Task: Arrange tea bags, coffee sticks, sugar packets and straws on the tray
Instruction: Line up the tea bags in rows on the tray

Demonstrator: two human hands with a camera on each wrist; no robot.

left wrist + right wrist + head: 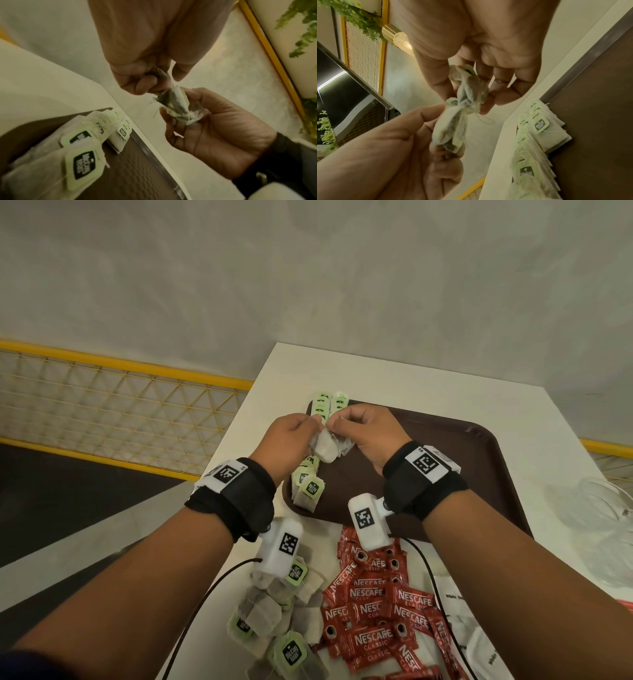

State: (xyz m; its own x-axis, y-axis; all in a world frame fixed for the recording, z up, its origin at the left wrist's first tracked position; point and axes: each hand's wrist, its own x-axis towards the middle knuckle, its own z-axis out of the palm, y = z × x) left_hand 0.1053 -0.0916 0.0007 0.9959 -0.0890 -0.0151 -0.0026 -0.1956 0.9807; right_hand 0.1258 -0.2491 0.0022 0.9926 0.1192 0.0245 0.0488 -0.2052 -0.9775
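Note:
Both hands hover over the left rim of the brown tray [462,474]. Between them hangs a tangled clump of tea bags [325,447], white pouches with green tags and strings. My left hand [310,428] pinches one end of the clump [178,106]. My right hand [337,422] grips the other end [467,93] between thumb and fingers. A row of tea bags [329,405] lies overlapped along the tray's left side, with more nearer me [308,491]. The same row [82,161] shows in the left wrist view and, as tagged bags [541,125], in the right wrist view.
On the white table [428,378] near me lie a loose pile of tea bags [270,614], red Nescafe sticks [376,607] and white sugar packets [459,604]. A clear glass item [603,508] stands at the right. A yellow mesh railing [102,412] runs left of the table.

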